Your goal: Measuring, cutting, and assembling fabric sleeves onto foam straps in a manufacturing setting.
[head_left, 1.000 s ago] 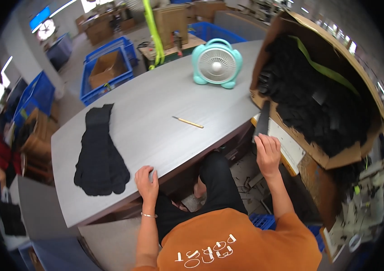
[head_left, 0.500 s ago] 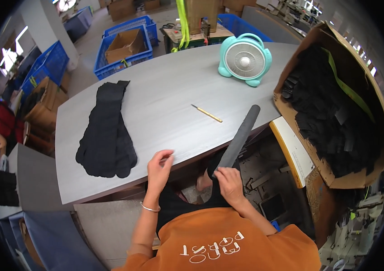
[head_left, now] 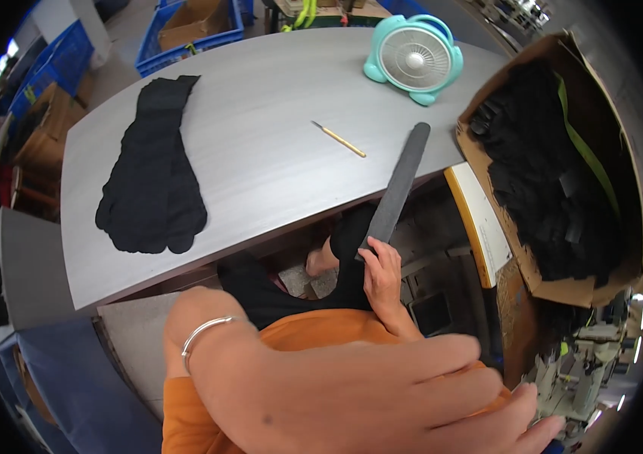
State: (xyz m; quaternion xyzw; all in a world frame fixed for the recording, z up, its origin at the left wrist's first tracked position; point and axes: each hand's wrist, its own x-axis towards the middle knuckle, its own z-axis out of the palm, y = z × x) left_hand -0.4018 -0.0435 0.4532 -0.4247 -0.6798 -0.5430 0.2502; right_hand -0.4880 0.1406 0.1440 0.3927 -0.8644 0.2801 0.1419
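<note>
My left hand (head_left: 367,390), with a silver bangle at its wrist, is raised large and close in front, across the orange shirt. Its fingers are stretched out and apart, and nothing shows in them. My right hand (head_left: 384,274) pinches the near end of a long, narrow dark grey board (head_left: 399,178) with a rounded tip. That board slants away from my lap, over the table edge. A thin tool with a yellow handle (head_left: 344,142) and a dark pointed tip lies left of the board. Farther left, flat black sock-like fabric pieces (head_left: 153,181) lie overlapped in a pile.
The grey table (head_left: 261,113) has a curved far edge. A turquoise fan (head_left: 414,60) stands at its far right. To the right, an open cardboard box (head_left: 480,178) holds many black pieces and a yellow-green strip. Blue crates (head_left: 151,64) stand on the floor beyond.
My left hand has come up from the table's near edge toward the camera and swung right. My right hand still holds the grey board. The view has tilted down.
</note>
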